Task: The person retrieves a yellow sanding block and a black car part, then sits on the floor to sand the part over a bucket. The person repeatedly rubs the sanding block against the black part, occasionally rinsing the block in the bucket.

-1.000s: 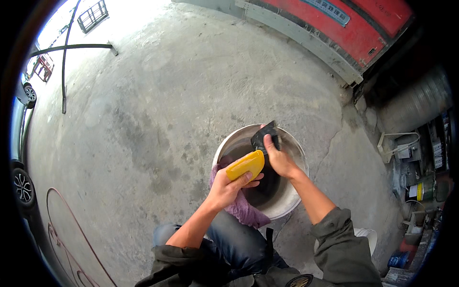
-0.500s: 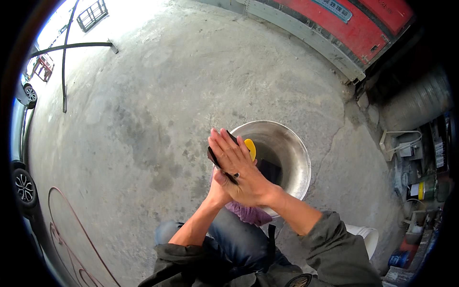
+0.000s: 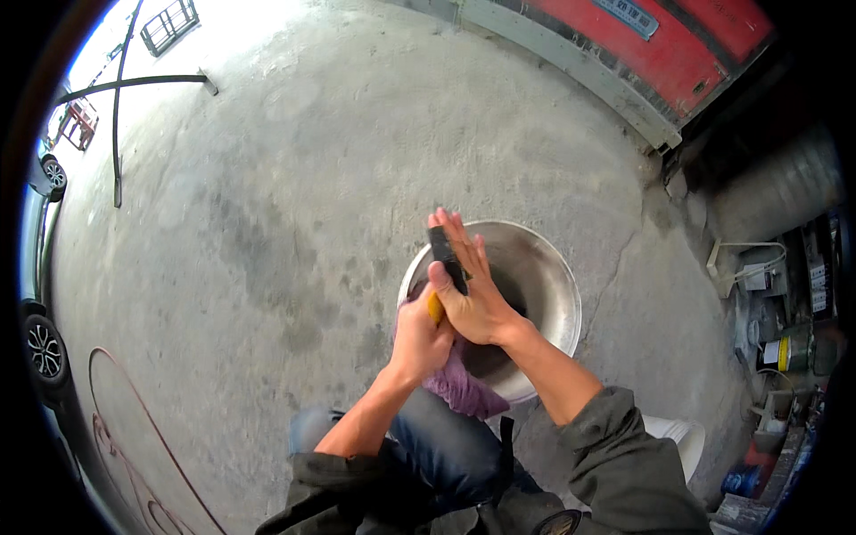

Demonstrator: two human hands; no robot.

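My left hand [image 3: 423, 337] is closed round a small yellow piece [image 3: 435, 307], of which only a bit shows. A dark, flat strip [image 3: 446, 253], perhaps sandpaper, rises from it and lies against the palm side of my right hand [image 3: 478, 301]. The right hand's fingers are stretched out, its thumb beside the strip. How the strip and the yellow piece meet is hidden by my hands. Both hands are over a round metal basin [image 3: 557, 276]. A wet-looking purple cloth [image 3: 464, 388] hangs over its near rim, below my left hand.
A white bucket [image 3: 682, 441] stands right of my knees. Tins, boxes and a metal drum [image 3: 776, 192] line the right side. A red cabinet [image 3: 615, 53] stands far right. A thin hose [image 3: 147, 401] curls over the concrete floor at left, near a car wheel [image 3: 45, 348].
My right hand has turned from lying flat over the dark strip to standing edge-on beside it. Both hands moved slightly right and away from me. The yellow piece now shows at my left hand.
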